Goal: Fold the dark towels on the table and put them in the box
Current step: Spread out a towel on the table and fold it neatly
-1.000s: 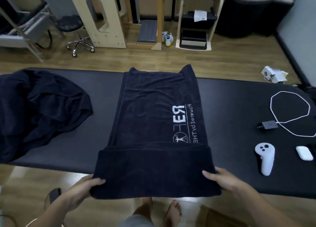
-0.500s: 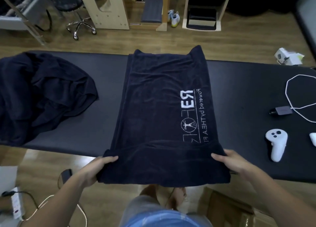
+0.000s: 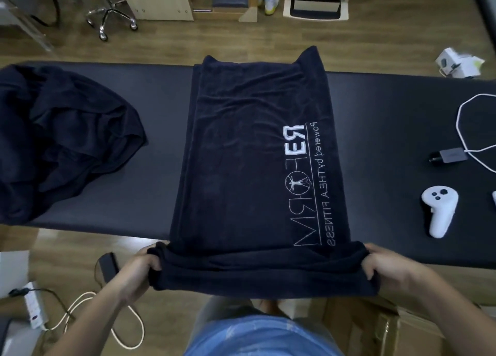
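A dark navy towel (image 3: 241, 154) with white lettering lies lengthwise across the black table (image 3: 389, 108), its near end hanging over the front edge. My left hand (image 3: 139, 264) grips the near left corner of that end, and my right hand (image 3: 386, 264) grips the near right corner. A second dark towel (image 3: 59, 135) lies crumpled in a heap at the table's left. A cardboard box (image 3: 381, 329) stands on the floor at the lower right, partly hidden by my right arm.
On the table's right lie a white controller (image 3: 438, 208), a grey charger (image 3: 451, 155) and a white cable (image 3: 467, 119). A power strip (image 3: 33, 306) and cords lie on the floor at the lower left. A stool and wooden furniture stand beyond the table.
The near end of the towel has been pulled back toward me, uncovering the whole lettering. Both hands moved nearer to me and now bunch the towel's end.
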Motion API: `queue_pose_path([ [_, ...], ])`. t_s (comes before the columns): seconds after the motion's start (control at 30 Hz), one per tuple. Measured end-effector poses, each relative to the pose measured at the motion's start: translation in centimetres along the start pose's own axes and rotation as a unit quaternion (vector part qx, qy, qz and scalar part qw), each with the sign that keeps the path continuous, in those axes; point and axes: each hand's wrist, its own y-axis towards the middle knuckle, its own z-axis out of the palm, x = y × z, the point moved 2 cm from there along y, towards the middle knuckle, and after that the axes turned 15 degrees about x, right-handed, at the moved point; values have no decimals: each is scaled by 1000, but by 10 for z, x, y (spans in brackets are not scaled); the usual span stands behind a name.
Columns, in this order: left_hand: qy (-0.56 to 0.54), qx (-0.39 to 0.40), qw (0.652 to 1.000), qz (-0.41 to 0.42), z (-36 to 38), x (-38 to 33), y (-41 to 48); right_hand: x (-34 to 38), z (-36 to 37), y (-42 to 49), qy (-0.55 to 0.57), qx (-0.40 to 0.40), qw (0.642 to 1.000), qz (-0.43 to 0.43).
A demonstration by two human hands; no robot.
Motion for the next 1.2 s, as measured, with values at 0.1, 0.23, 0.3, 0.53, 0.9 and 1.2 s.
queue_pose_path([
  [0.1, -23, 3, 999, 42, 12, -25, 1, 21, 8, -2, 39, 3, 999, -33],
  [0.23, -8, 24, 994, 109, 15, -86, 15, 81, -4, -3, 31, -19, 994, -108],
  [0.3, 23, 25, 994, 103, 13, -105, 18, 107, -7, -4, -6, -34, 990, -133],
  [0.53, 12, 14, 1000, 16, -5, -39, -1, 36, -13, 1, 19, -21, 1000, 2],
  [0.9, 372, -73, 915, -139, -30, 47, 21, -39, -3, 66, -243, -115, 956, 113],
  [1.2, 369, -175, 913, 3, 29, -63, 70, 48, 34, 82, -345, 4, 923, 171],
])
